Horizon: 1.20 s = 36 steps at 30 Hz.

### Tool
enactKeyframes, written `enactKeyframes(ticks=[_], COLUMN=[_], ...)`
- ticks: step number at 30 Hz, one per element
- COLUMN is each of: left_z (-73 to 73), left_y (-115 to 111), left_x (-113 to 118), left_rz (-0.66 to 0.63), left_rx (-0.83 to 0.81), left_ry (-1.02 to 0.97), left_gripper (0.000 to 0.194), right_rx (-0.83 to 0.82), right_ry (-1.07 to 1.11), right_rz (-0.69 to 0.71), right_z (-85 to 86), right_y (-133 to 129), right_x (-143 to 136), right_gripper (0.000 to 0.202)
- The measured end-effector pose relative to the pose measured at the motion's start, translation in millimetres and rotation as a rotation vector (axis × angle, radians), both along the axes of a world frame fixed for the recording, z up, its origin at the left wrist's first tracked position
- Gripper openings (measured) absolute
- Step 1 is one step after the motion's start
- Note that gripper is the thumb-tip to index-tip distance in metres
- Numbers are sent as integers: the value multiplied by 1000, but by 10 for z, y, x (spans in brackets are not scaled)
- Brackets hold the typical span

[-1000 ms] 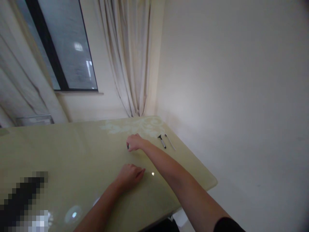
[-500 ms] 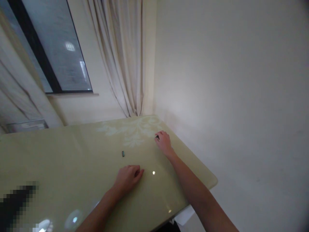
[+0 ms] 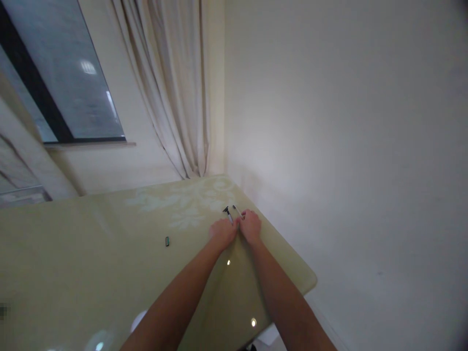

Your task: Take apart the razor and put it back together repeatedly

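Observation:
My left hand (image 3: pixel 223 234) is closed on the handle of a small razor (image 3: pixel 228 214), whose dark head points up and away. Right beside it, my right hand (image 3: pixel 250 226) is closed on a thin pale stick with a dark tip (image 3: pixel 238 211), which looks like a toothbrush. The two hands nearly touch over the right part of the table. A small dark and green cartridge (image 3: pixel 167 241) lies on the tabletop to the left of both hands.
The glossy yellow-green table (image 3: pixel 109 253) meets the wall (image 3: pixel 329 146) along its right side. A curtain (image 3: pixel 183 97) hangs behind the far edge, near a dark-framed window (image 3: pixel 66 73). A white round object (image 3: pixel 138 320) shows beside my left forearm.
My left hand has moved forward and right, up to my right hand, and now holds the razor. A pale stick now shows in my right hand. The view has shifted slightly right.

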<state>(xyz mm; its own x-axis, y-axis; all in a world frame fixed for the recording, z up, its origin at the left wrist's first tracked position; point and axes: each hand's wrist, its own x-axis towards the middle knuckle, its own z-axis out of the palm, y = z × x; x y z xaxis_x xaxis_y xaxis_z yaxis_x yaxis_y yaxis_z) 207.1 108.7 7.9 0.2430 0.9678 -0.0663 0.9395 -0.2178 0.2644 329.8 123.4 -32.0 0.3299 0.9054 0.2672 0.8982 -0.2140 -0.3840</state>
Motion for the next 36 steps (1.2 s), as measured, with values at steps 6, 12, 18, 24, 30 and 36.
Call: enactKeyframes(ticks=[6, 12, 18, 24, 30, 36], left_z=[-35, -15, 23, -40, -171, -286], left_y=[89, 58, -152, -341, -359, -369], left_x=[-48, -317, -1192, -1509, -1276, -1373], left_rz=[129, 125, 230, 311, 213, 207], left_rx=[-25, -56, -48, 60, 236, 266], left_ry=[-22, -46, 30, 98, 68, 35], left_gripper=[51, 44, 39, 40, 40, 36], right_rx=[-43, -76, -62, -51, -45, -49], right_ry=[21, 32, 64, 79, 81, 104], right_rz=[4, 13, 29, 34, 47, 68], right_z=[61, 101, 120, 119, 118, 82], right_y=[-30, -20, -23, -16, -16, 9], right_x=[-57, -48, -44, -42, -2, 47], right_gripper=[22, 24, 22, 21, 22, 21])
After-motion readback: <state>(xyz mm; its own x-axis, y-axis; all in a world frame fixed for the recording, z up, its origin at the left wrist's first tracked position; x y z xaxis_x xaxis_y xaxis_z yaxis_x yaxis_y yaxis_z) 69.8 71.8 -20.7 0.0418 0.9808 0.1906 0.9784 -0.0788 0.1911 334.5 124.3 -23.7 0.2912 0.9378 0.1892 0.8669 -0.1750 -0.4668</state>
